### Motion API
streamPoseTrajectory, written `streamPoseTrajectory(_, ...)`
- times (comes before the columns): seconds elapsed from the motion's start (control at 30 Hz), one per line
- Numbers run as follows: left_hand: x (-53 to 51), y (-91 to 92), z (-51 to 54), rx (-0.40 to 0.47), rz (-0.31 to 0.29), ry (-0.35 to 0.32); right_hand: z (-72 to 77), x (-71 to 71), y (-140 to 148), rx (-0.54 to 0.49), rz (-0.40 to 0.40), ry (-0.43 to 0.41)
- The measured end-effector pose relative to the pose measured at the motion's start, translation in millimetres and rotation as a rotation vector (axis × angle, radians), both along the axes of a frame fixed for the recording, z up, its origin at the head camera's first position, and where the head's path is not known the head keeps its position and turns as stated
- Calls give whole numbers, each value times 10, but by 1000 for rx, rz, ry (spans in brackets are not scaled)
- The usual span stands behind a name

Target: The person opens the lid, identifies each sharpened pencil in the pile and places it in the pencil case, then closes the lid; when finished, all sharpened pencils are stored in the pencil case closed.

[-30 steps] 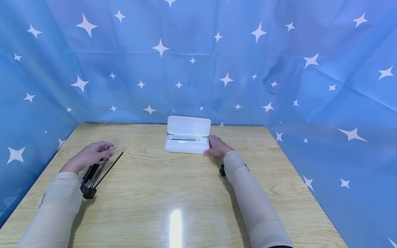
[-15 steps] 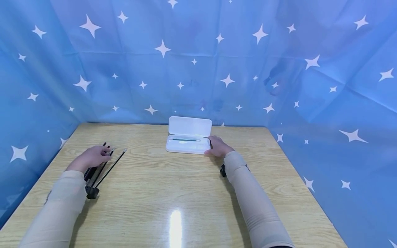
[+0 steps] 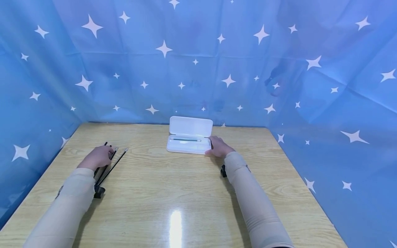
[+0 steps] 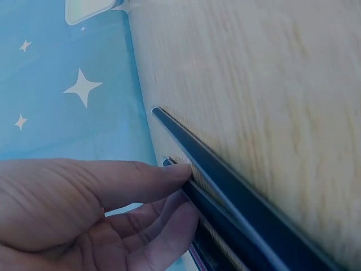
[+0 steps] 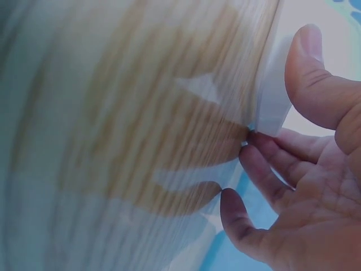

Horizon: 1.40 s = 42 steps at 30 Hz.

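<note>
My left hand (image 3: 97, 157) is over several dark pencils at the left of the table. In the left wrist view, thumb and fingertips pinch the middle pencil (image 4: 211, 208) near its light-tipped end. Another pencil (image 4: 225, 178) lies beside it, just outside the grip. A third dark pencil (image 3: 105, 143) shows past the hand, mostly hidden. At the back centre stands a white pencil case (image 3: 189, 150), lid up, with one teal pencil (image 3: 186, 140) inside. My right hand (image 3: 219, 147) holds the case's right end, thumb at the front corner, fingers behind; the right wrist view shows fingertips low at its white wall (image 5: 272, 84).
The wooden table (image 3: 161, 186) runs back to a blue curtain (image 3: 198, 93) with white stars. A dark wrist-camera mount (image 3: 99, 191) sits under the left forearm, close to the pencils' near ends. Another mount (image 3: 223, 171) is under the right wrist.
My left hand has moved right and lowered onto the pencils, its thumb and fingers closing on the middle one. The right hand stays at the case. The head view has shifted slightly.
</note>
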<state>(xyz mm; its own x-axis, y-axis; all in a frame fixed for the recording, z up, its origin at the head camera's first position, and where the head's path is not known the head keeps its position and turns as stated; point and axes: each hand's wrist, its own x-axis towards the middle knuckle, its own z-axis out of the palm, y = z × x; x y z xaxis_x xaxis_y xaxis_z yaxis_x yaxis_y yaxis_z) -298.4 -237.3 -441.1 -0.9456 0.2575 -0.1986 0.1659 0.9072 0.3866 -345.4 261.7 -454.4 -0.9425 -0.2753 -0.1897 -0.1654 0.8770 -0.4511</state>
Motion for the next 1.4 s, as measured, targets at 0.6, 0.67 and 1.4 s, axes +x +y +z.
streamPoseTrajectory(0.6,-1,-24,42,74,59,-143,-3,1,-23,-5,2,-2)
streamPoseTrajectory(0.67,4,-32,59,93,55,-139,-2,3,-27,-3,3,3)
streamPoseTrajectory(1.4,-35,-89,136,246,58,-101,-10,2,-15,-9,-15,-8)
